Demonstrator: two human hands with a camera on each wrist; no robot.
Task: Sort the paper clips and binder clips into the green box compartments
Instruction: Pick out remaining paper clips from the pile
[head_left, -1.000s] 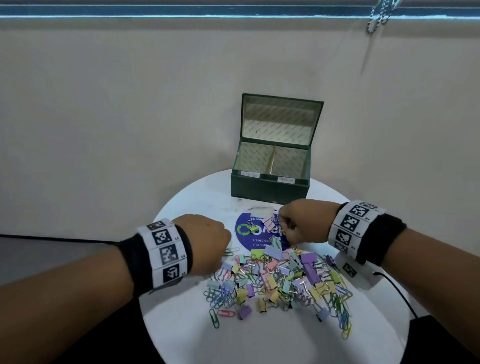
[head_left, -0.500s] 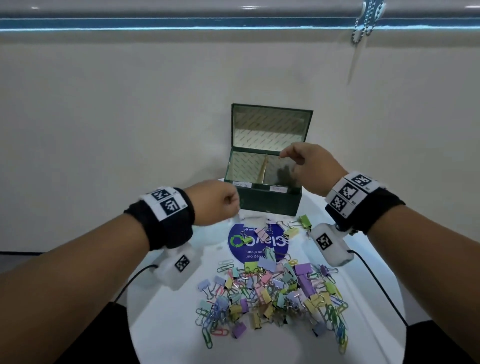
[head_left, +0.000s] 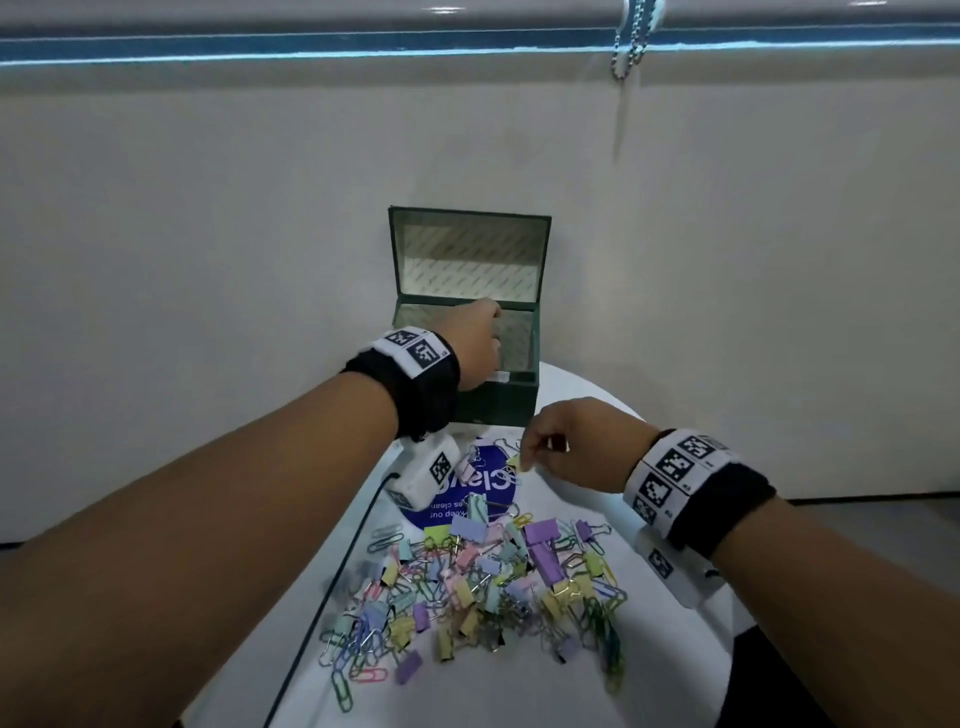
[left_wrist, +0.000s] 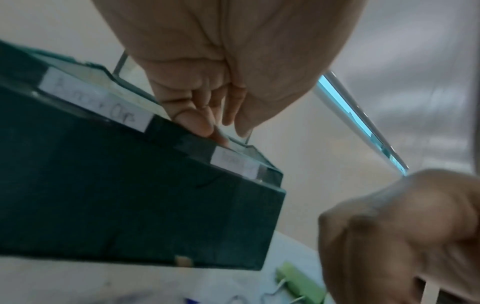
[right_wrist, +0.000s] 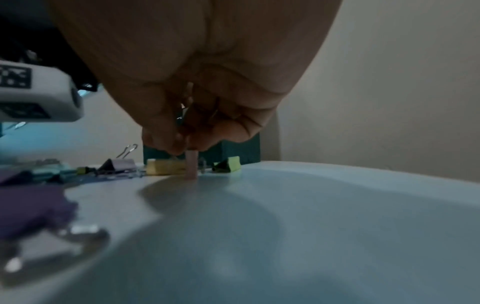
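Note:
The green box (head_left: 493, 410) stands open at the back of the white round table (head_left: 649, 649), with two labelled compartments. My left hand (head_left: 483, 338) hovers over the box near the divider. In the left wrist view its fingers (left_wrist: 197, 123) are bunched and point down by the box's front rim (left_wrist: 130, 195); nothing shows between them. My right hand (head_left: 530, 457) is low on the table in front of the box, beside a yellow binder clip (head_left: 515, 462). In the right wrist view it (right_wrist: 187, 144) pinches a narrow pink clip (right_wrist: 191, 166) that stands on the tabletop. A pile of pastel clips (head_left: 483, 587) lies nearer me.
A blue round sticker (head_left: 488, 486) lies between box and pile. Yellow (right_wrist: 166, 166) and green (right_wrist: 230, 164) binder clips sit just behind my right fingers. A black cable (head_left: 322, 623) runs along the table's left side. A wall rises right behind the box.
My left hand has risen from left of the box to over it. My right hand has come from above the box down to the table and taken a pink clip.

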